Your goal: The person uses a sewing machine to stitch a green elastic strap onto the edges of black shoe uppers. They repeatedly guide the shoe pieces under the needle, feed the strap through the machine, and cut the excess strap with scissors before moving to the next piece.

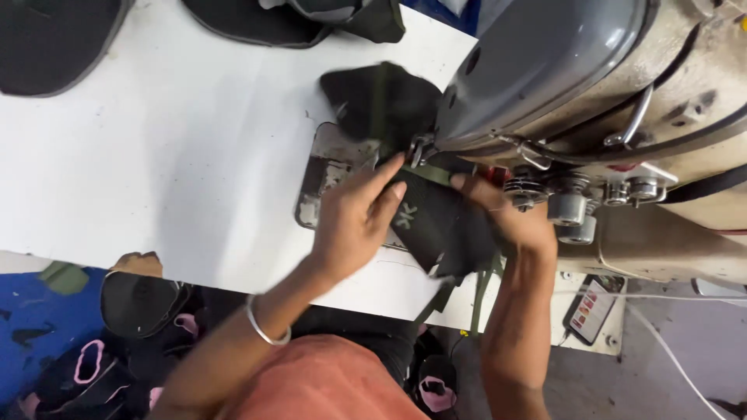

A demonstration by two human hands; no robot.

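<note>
A black fabric piece (436,225) with an olive green strap and a pale printed mark lies under the head of a grey and beige sewing machine (545,70). My left hand (354,218) presses on its left side, fingers pointing toward the needle area. My right hand (506,218) grips the fabric's right edge just below the machine's tension knobs. More of the black fabric (381,97) sticks out behind the presser foot. Olive straps (478,292) hang off the table's front edge.
The white table (171,155) holds a metal needle plate (327,167) and black cut pieces at the back (54,43). A small control panel (591,307) sits under the machine at the right. Black and pink pieces (117,342) are piled on the blue floor at lower left.
</note>
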